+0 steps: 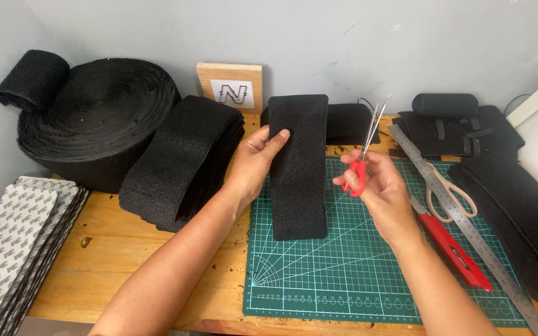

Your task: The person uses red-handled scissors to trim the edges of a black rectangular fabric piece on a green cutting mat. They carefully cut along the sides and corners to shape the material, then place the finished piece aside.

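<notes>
Strip: I see a black foam strip (298, 167), matte and fuzzy, a long rectangle with rounded corners; its long axis runs away from me, top end toward the wall, and it is held up over the mat.
Left hand: my left hand (258, 163) pinches the strip's left edge near the top, thumb on the front face, clamped on it.
Right hand: my right hand (378, 186) is closed around the red handles of the scissors (364, 149), the thin steel blades slightly parted and pointing up and away (just right of the strip, not touching it).
Mat: green gridded cutting mat (319, 274) on a wooden table (126, 249).
Beside it: a steel ruler (468, 227), a red knife (456, 252), and stacks of black foam (182, 162).
</notes>
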